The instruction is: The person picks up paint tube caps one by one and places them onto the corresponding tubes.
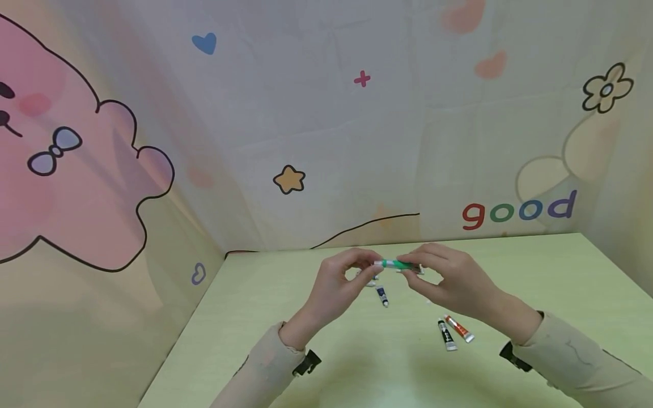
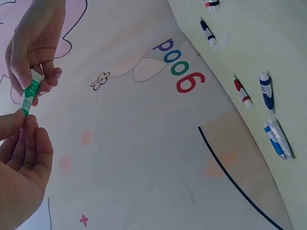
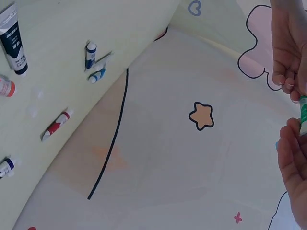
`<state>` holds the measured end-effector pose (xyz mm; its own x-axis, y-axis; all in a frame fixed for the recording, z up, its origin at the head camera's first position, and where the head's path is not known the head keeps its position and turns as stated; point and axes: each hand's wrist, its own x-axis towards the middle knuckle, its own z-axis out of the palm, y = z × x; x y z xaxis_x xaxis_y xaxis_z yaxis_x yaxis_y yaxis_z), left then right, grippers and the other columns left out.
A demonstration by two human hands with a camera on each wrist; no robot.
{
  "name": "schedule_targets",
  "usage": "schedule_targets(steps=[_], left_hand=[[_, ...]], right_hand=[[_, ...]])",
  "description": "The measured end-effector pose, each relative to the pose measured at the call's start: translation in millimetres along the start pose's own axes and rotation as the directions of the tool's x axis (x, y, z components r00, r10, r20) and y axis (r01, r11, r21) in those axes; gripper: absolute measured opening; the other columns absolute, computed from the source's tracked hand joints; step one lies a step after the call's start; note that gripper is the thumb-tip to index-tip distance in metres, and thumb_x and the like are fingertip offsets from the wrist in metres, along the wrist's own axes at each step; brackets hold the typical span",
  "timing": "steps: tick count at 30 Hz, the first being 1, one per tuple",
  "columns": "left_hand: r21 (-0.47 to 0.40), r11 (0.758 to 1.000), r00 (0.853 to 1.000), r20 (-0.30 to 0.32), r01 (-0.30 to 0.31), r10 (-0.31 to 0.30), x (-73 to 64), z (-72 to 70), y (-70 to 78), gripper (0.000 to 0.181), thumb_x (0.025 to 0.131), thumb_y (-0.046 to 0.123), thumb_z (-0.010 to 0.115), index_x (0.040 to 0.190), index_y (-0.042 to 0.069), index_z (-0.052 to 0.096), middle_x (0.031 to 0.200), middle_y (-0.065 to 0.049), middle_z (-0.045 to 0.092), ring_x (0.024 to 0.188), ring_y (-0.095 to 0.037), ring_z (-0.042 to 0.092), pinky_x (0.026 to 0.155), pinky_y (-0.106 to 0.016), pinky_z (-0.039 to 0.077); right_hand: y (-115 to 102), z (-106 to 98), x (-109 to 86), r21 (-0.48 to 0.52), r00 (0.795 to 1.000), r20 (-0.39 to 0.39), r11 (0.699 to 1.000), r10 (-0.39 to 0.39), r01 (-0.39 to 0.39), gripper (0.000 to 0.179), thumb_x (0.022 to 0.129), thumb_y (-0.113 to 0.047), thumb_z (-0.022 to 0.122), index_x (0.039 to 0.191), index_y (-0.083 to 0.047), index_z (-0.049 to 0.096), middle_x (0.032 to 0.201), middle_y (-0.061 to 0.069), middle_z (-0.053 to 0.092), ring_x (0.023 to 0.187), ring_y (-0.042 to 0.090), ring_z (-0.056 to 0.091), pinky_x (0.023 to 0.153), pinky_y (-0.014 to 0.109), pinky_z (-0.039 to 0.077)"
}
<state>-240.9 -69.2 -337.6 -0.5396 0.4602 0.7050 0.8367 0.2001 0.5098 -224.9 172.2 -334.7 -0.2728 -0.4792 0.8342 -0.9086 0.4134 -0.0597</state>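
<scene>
A small green and silver paint tube (image 1: 397, 264) is held up between both hands, lying nearly level in the head view. My left hand (image 1: 343, 283) pinches its left end between thumb and fingertips. At the other end, my right hand (image 1: 454, 277) grips the tube with thumb and fingers. In the left wrist view the flat pale end of the green tube (image 2: 31, 91) shows beside the right hand (image 2: 36, 43), while the left fingertips cover the opposite end. Only a sliver of the green tube (image 3: 303, 112) appears at the right wrist view's edge.
On the pale green table (image 1: 245, 317) lie a dark blue tube (image 1: 382, 296), a black tube (image 1: 447, 335) and an orange tube (image 1: 459, 328). A red tube (image 3: 56, 125) and a light blue tube (image 3: 97, 75) lie farther back. A printed cloth wall (image 1: 326, 141) stands behind.
</scene>
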Motion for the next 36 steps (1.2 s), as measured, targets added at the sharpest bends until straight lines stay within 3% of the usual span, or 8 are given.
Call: schedule_targets(steps=[4, 7, 12, 16, 19, 22, 27, 36], left_hand=[[0.024, 0.998, 0.998, 0.002, -0.060, 0.060, -0.2, -0.2, 0.6, 0.013, 0.095, 0.008, 0.071, 0.107, 0.005, 0.071, 0.092, -0.002, 0.072, 0.079, -0.008, 0.065, 0.075, -0.025, 0.055], [0.032, 0.996, 0.996, 0.008, -0.087, 0.086, -0.4, 0.1, 0.8, 0.012, 0.094, 0.007, 0.071, 0.107, 0.004, 0.071, 0.091, -0.002, 0.071, 0.078, -0.007, 0.064, 0.073, -0.025, 0.055], [0.030, 0.998, 0.999, 0.003, -0.047, 0.046, -0.3, -0.4, 2.6, 0.013, 0.094, 0.008, 0.071, 0.107, 0.004, 0.072, 0.093, -0.003, 0.072, 0.079, -0.009, 0.065, 0.076, -0.025, 0.055], [0.005, 0.996, 0.996, -0.022, 0.087, -0.087, 1.5, -2.7, 5.0, 0.016, 0.095, 0.013, 0.072, 0.108, 0.004, 0.073, 0.094, -0.003, 0.073, 0.083, -0.011, 0.067, 0.081, -0.029, 0.056], [-0.026, 0.980, 0.980, -0.032, 0.195, -0.196, 3.3, -4.8, 6.0, 0.017, 0.096, 0.014, 0.071, 0.108, 0.004, 0.073, 0.095, -0.003, 0.073, 0.084, -0.011, 0.067, 0.081, -0.030, 0.056], [-0.070, 0.960, 0.961, -0.021, 0.272, -0.274, 5.0, -6.7, 7.7, 0.016, 0.096, 0.014, 0.070, 0.108, 0.003, 0.073, 0.096, -0.004, 0.073, 0.084, -0.012, 0.066, 0.080, -0.029, 0.056], [-0.140, 0.929, 0.939, 0.012, 0.342, -0.344, 6.5, -7.2, 9.8, 0.016, 0.096, 0.014, 0.070, 0.109, 0.003, 0.073, 0.099, -0.006, 0.072, 0.084, -0.012, 0.064, 0.081, -0.027, 0.055], [-0.185, 0.894, 0.912, 0.051, 0.409, -0.407, 5.2, -4.4, 10.1, 0.018, 0.096, 0.014, 0.070, 0.110, 0.003, 0.073, 0.099, -0.008, 0.071, 0.082, -0.017, 0.066, 0.074, -0.024, 0.054]], right_hand=[[-2, -1, -0.7, 0.153, 0.995, 0.019, 0.983, 0.098, -0.100, 0.013, 0.094, -0.012, 0.071, 0.106, -0.009, 0.074, 0.088, -0.007, 0.070, 0.076, 0.006, 0.061, 0.066, 0.015, 0.050], [-4, -2, -1.0, 0.194, 0.986, 0.042, 0.967, 0.163, -0.168, 0.028, 0.084, 0.004, 0.074, 0.107, -0.012, 0.075, 0.087, -0.009, 0.069, 0.075, 0.005, 0.061, 0.064, 0.017, 0.049], [-5, -1, -4.2, 0.182, 0.978, 0.042, 0.961, 0.205, -0.209, 0.028, 0.085, 0.002, 0.075, 0.110, -0.011, 0.075, 0.089, -0.012, 0.069, 0.075, 0.004, 0.060, 0.064, 0.018, 0.048], [0, 2, -5.2, 0.030, 0.996, -0.050, 0.997, 0.070, -0.069, 0.027, 0.097, -0.026, 0.069, 0.115, -0.005, 0.073, 0.099, -0.003, 0.071, 0.081, 0.010, 0.065, 0.067, 0.020, 0.053], [3, 2, -3.2, -0.146, 0.992, -0.101, 0.987, -0.076, 0.061, 0.041, 0.103, -0.040, 0.057, 0.115, -0.004, 0.073, 0.103, 0.005, 0.070, 0.083, 0.016, 0.068, 0.064, 0.024, 0.055], [6, 2, -0.9, -0.247, 0.980, -0.096, 0.958, -0.173, 0.145, 0.038, 0.105, -0.037, 0.053, 0.113, -0.005, 0.073, 0.101, 0.007, 0.068, 0.080, 0.018, 0.068, 0.058, 0.025, 0.055], [6, 3, 1.8, -0.298, 0.959, -0.095, 0.927, -0.266, 0.227, 0.032, 0.106, -0.024, 0.051, 0.108, -0.002, 0.074, 0.094, 0.007, 0.068, 0.073, 0.018, 0.066, 0.056, 0.026, 0.054], [8, 4, 0.1, -0.375, 0.940, -0.070, 0.882, -0.333, 0.285, 0.033, 0.105, -0.020, 0.049, 0.106, 0.003, 0.074, 0.086, 0.009, 0.069, 0.067, 0.021, 0.066, 0.057, 0.033, 0.057]])
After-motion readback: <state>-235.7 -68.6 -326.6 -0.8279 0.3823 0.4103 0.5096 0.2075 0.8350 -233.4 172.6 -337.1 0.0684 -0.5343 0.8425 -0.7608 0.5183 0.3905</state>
